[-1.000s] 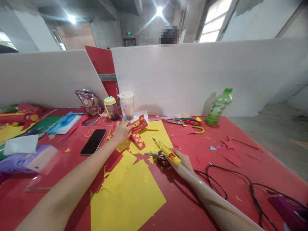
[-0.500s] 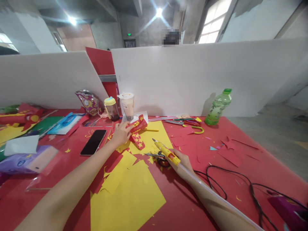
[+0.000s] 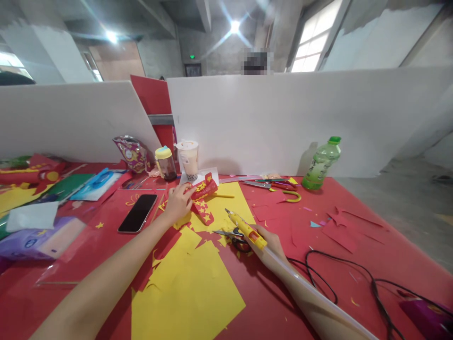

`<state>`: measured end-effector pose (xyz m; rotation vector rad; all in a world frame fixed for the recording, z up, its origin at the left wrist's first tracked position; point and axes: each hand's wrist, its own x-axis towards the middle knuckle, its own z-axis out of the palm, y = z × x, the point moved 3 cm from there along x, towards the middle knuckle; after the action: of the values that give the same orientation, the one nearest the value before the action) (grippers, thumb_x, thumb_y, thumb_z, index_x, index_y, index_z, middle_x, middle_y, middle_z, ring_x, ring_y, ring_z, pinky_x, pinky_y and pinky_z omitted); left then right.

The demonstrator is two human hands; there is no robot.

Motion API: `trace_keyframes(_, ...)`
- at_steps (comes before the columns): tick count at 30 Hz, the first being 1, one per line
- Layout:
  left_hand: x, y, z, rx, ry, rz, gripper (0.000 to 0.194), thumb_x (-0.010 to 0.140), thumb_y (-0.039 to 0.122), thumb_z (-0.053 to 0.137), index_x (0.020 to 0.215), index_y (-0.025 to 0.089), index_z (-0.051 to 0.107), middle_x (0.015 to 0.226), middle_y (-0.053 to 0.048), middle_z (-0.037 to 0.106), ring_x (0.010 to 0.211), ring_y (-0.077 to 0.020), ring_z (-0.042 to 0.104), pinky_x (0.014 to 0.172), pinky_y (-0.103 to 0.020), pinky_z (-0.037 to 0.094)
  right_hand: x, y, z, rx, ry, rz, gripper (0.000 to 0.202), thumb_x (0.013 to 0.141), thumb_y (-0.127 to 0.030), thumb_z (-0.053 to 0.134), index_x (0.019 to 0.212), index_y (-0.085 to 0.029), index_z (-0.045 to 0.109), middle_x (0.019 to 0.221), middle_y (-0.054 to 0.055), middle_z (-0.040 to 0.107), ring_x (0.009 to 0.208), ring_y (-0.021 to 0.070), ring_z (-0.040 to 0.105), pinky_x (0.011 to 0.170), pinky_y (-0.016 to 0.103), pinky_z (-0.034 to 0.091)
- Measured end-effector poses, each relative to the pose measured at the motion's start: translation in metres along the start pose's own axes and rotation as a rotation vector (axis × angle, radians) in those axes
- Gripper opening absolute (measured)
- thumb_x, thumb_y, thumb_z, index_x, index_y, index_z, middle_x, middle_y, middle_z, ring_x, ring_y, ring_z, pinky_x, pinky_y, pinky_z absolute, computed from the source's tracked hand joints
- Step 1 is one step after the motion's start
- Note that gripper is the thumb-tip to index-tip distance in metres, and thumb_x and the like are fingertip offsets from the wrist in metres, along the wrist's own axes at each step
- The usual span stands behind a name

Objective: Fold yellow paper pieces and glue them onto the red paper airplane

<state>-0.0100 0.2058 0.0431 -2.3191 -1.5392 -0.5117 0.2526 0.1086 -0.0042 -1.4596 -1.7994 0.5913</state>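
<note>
My left hand [image 3: 178, 203] has its fingers closed on a red paper craft [image 3: 207, 189], a rolled body with flat pieces covered in yellow stars. In my right hand [image 3: 271, 243] is a yellow glue gun [image 3: 247, 228], its nozzle pointing up and left toward the craft but apart from it. A long clear glue stick [image 3: 304, 276] runs from its back along my forearm. Small black-handled scissors [image 3: 238, 238] lie open just under the glue gun. Yellow paper [image 3: 191, 293] and star-shaped offcuts spread beneath and between my hands.
A phone [image 3: 138, 213], a tissue pack [image 3: 38, 236], a lidded jar [image 3: 165, 163] and a bubble tea cup [image 3: 189, 160] stand or lie leftward. Yellow-handled scissors [image 3: 292, 197] and a green bottle [image 3: 322, 165] are at back right. A black cord [image 3: 339, 255] loops at right. White boards [image 3: 247, 123] border the table.
The view has tilted up slightly, so everything sits a little lower. Both hands keep their hold, with the glue gun and paper craft almost unmoved.
</note>
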Motion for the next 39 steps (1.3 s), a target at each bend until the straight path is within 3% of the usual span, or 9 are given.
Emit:
trace_keyframes(4,-0.004,-0.001,0.004,-0.006,-0.001,0.003,0.032,0.076,0.017,0.044,0.103,0.020,0.060,0.106,-0.011,0.057,0.098,-0.0261,0.049,0.077,-0.038,0.035,0.000,-0.001,-0.001,0.000,0.004,-0.012,0.030,0.073,-0.035,0.049,0.093,-0.018,0.062,0.075,0.004,0.069,0.064,0.0192,0.064,0.058,0.026,0.049)
trace_keyframes(13,-0.015,-0.006,0.008,-0.006,0.007,-0.062,0.039,0.077,0.017,0.041,0.114,0.019,0.054,0.112,-0.012,0.052,0.102,-0.0264,0.046,0.083,-0.039,0.032,-0.002,0.001,0.001,0.013,-0.011,0.008,0.031,0.075,-0.035,0.049,0.096,-0.016,0.060,0.080,0.005,0.069,0.069,0.0200,0.064,0.059,0.026,0.049)
trace_keyframes(22,-0.012,0.003,0.008,0.033,-0.063,-0.035,0.045,0.080,0.032,0.042,0.125,0.030,0.041,0.132,-0.009,0.036,0.118,-0.0345,0.029,0.089,-0.054,0.024,-0.002,0.003,0.003,0.022,-0.007,-0.003,0.031,0.074,-0.035,0.049,0.095,-0.016,0.061,0.082,0.005,0.069,0.069,0.0201,0.064,0.060,0.027,0.049)
trace_keyframes(33,-0.014,0.005,0.009,0.029,-0.072,-0.052,0.041,0.083,0.031,0.038,0.123,0.029,0.044,0.135,-0.007,0.036,0.120,-0.0332,0.028,0.093,-0.055,0.019,-0.001,0.001,0.002,0.007,-0.006,-0.020,0.031,0.072,-0.033,0.050,0.094,-0.015,0.062,0.079,0.005,0.069,0.067,0.0206,0.065,0.059,0.027,0.049)
trace_keyframes(39,-0.012,0.004,0.005,-0.019,-0.059,-0.153,0.040,0.083,0.030,0.037,0.121,0.023,0.046,0.131,-0.012,0.038,0.117,-0.0333,0.031,0.091,-0.054,0.024,-0.001,0.002,0.003,0.010,-0.002,-0.028,0.031,0.072,-0.033,0.051,0.093,-0.014,0.063,0.078,0.005,0.069,0.066,0.0195,0.065,0.059,0.024,0.048)
